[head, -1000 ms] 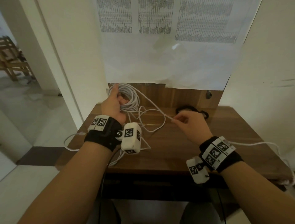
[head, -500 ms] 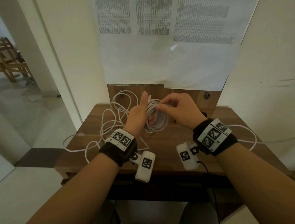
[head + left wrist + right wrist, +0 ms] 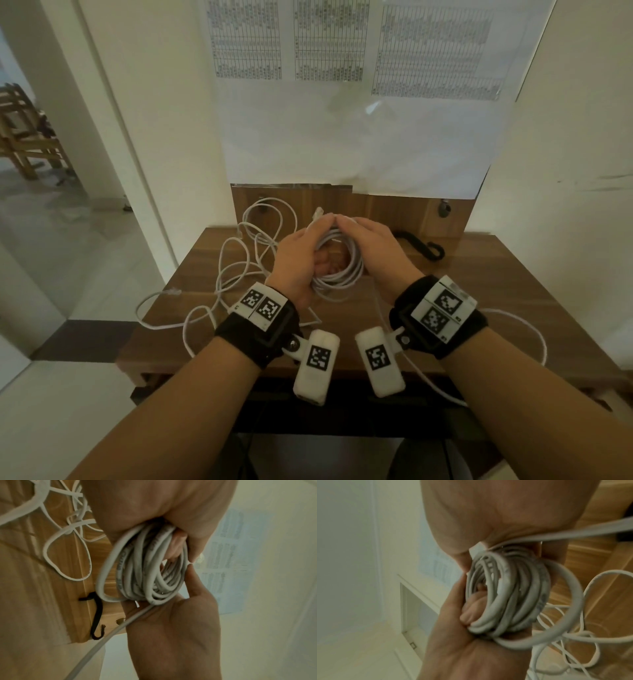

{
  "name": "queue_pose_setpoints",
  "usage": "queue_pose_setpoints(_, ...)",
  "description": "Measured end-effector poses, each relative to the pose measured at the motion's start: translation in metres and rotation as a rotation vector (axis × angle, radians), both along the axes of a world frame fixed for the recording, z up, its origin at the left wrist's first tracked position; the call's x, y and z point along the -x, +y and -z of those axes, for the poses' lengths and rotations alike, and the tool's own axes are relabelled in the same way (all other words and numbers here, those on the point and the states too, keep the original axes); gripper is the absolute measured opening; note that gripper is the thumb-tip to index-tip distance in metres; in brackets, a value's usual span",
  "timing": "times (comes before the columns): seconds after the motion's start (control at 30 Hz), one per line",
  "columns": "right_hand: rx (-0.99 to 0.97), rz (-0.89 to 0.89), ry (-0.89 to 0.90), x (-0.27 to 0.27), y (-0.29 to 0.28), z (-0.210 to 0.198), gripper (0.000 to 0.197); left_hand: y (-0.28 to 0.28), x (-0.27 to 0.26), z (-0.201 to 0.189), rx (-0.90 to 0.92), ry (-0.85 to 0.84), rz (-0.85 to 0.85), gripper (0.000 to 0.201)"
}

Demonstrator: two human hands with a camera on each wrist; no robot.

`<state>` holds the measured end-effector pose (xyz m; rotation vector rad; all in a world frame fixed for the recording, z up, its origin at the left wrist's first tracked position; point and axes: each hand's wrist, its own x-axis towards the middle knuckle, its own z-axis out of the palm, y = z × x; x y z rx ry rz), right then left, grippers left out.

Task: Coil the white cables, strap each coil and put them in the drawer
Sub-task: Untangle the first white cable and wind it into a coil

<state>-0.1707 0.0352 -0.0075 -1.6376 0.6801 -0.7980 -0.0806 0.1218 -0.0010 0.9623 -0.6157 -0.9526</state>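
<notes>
A coil of white cable (image 3: 342, 274) hangs between both hands above the middle of the wooden table (image 3: 496, 291). My left hand (image 3: 298, 260) grips its left side, with fingers curled through the loops (image 3: 145, 568). My right hand (image 3: 373, 246) curls over the right side and top of the coil (image 3: 505, 595). A plug end (image 3: 318, 214) sticks up by the left thumb. The coil's tail (image 3: 524, 329) trails off the table's right side. A second white cable (image 3: 239, 260) lies loose and tangled at the left. A black strap (image 3: 423, 245) lies at the back right.
A wooden back panel (image 3: 394, 212) and a wall with taped paper sheets (image 3: 342, 120) close off the far side. The table's left edge meets a doorway (image 3: 85, 222) with a wooden chair (image 3: 27, 144) beyond. A white wall (image 3: 565, 171) stands close at the right.
The left hand has carried the coil from the back left to the centre. The right hand, which held the cable stretched out to the right, has come in and closed over the coil.
</notes>
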Motion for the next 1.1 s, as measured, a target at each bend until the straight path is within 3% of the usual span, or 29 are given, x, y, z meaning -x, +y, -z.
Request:
queue_pose_setpoints(0.17,0.209,0.233,0.004,-0.009,0.009,0.005,0.053,0.002,0.011,0.003,0.000,0.019,-0.019,0.028)
queue_pose_setpoints(0.33,0.290,0.241,-0.014,-0.010,0.008,0.003,0.050,0.000,0.011,0.003,-0.019,0.084,-0.036,0.039)
queue_pose_setpoints(0.5,0.215,0.187,-0.115,-0.011,0.006,-0.004,0.043,-0.007,-0.001,0.008,-0.003,0.147,0.038,0.028)
queue_pose_setpoints(0.67,0.160,0.088,-0.124,-0.004,0.000,-0.001,0.043,-0.008,-0.006,0.001,0.011,0.024,0.075,0.035)
queue_pose_setpoints(0.8,0.106,-0.010,-0.128,0.009,0.000,0.005,0.048,-0.005,-0.012,-0.006,0.038,0.049,0.073,0.038)
queue_pose_setpoints(0.9,0.011,-0.099,-0.050,0.016,0.002,0.019,0.061,-0.007,-0.023,-0.010,0.065,0.111,0.042,0.039)
queue_pose_setpoints(1.0,-0.144,-0.223,0.067,0.023,0.003,0.028,0.059,-0.010,-0.034,-0.013,0.100,0.170,-0.060,0.035)
queue_pose_setpoints(1.1,-0.142,-0.295,0.159,0.028,0.003,0.032,0.055,-0.012,-0.046,-0.015,0.106,0.215,-0.169,0.036)
